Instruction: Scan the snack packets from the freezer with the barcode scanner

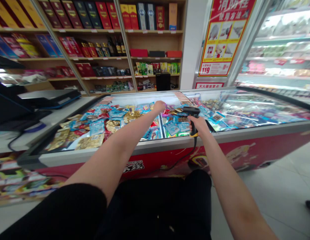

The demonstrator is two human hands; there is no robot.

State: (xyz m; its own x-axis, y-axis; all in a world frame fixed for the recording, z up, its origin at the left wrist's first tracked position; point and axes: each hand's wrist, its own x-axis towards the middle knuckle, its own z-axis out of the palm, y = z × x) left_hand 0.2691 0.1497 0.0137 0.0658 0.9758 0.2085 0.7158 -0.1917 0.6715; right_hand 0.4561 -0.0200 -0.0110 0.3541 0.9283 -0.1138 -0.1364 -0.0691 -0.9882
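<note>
I stand at a red chest freezer (240,146) with a glass top. Blue, gold and red packets (100,125) fill it. My right hand (198,126) is closed around the handle of a black barcode scanner (192,111), held over the freezer's front edge; its cable (185,156) hangs down the freezer's red front. My left hand (159,106) reaches far over the freezer's middle, knuckles up and fingers curled. What it touches or holds is hidden beneath it.
A checkout counter (57,115) with a black terminal (48,96) lies to the left. Wooden shelves (155,31) of boxed goods line the back wall. A red poster (223,36) and a refrigerated display case (282,50) stand at the right. Tiled floor (282,186) lies right of me.
</note>
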